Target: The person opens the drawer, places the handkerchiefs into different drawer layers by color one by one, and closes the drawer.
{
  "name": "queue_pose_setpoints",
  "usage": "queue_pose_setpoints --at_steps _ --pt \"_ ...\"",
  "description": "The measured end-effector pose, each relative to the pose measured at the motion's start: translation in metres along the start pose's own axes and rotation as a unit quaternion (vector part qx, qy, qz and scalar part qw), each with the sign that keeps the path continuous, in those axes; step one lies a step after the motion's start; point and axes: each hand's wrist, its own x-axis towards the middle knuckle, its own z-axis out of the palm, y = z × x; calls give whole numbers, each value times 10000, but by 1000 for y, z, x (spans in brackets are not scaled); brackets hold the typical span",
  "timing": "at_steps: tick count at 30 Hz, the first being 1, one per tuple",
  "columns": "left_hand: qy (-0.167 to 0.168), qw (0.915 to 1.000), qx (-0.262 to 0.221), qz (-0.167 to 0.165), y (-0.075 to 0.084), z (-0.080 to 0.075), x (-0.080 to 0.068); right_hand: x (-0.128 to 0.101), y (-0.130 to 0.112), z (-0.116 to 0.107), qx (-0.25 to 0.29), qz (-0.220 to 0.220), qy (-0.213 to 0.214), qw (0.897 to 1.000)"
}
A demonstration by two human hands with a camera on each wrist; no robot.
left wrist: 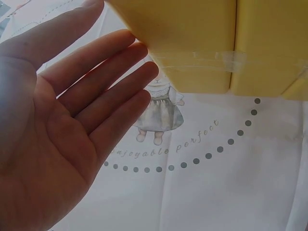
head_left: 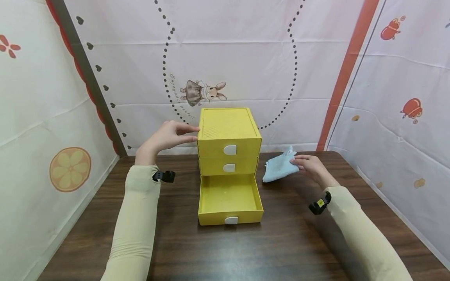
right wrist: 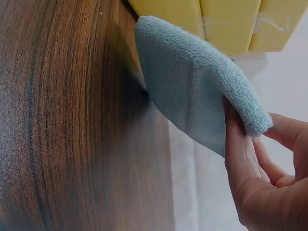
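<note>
A yellow three-drawer box [head_left: 228, 123] stands near the back of the table, its bottom drawer [head_left: 230, 194] pulled out with a bare floor. The two upper drawers are closed. At its upper left edge, my left hand [head_left: 172, 134] touches the side with straight fingertips; the left wrist view shows that palm [left wrist: 53, 134] bare. To the right of the box, my right hand [head_left: 311, 168] pinches a folded light-blue cloth [head_left: 280, 166] between thumb and fingers. In the right wrist view the cloth [right wrist: 192, 82] is tilted above the tabletop.
The dark wooden table [head_left: 225, 257] runs up to a white patterned curtain [head_left: 232, 54] at the back and both sides. White tabs [head_left: 230, 150] mark the drawer fronts. Clear tape [left wrist: 211, 61] crosses the box's side.
</note>
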Motion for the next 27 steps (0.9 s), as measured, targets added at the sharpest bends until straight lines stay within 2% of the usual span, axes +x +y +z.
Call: queue_pose_setpoints --at_steps 4,18,27 --pt "3 10000 14 -3 -1 0 0 -5 -4 0 -152 -141 80 9998" --pt "-20 10000 -38 4 1 0 -1 -36 -14 -2 85 -630 -1 9980" --pt "0 10000 -5 9 1 0 -1 -54 -19 -1 -340 -773 -34 9964"
